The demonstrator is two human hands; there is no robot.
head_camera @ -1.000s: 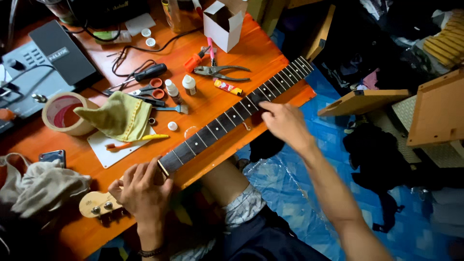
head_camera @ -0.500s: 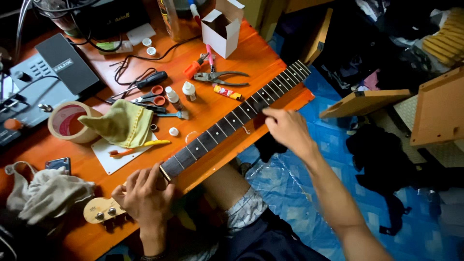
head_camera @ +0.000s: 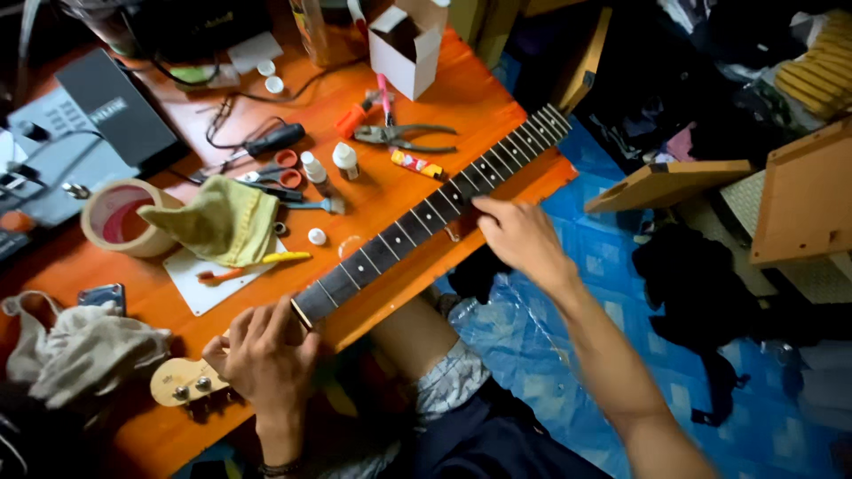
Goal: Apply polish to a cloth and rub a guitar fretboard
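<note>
The guitar neck (head_camera: pixel 417 222) lies slantwise along the near edge of the orange table (head_camera: pixel 497 115), headstock (head_camera: pixel 182 383) low on the person's left, the fretboard running up and away to the right. The left hand (head_camera: pixel 262 350) is curled down over the nut end, gripping it. The right hand (head_camera: pixel 519 235) rests loosely bent on the neck's near edge at the higher frets, fingers touching and holding nothing else. Pliers (head_camera: pixel 404 136) lie just beyond
</note>
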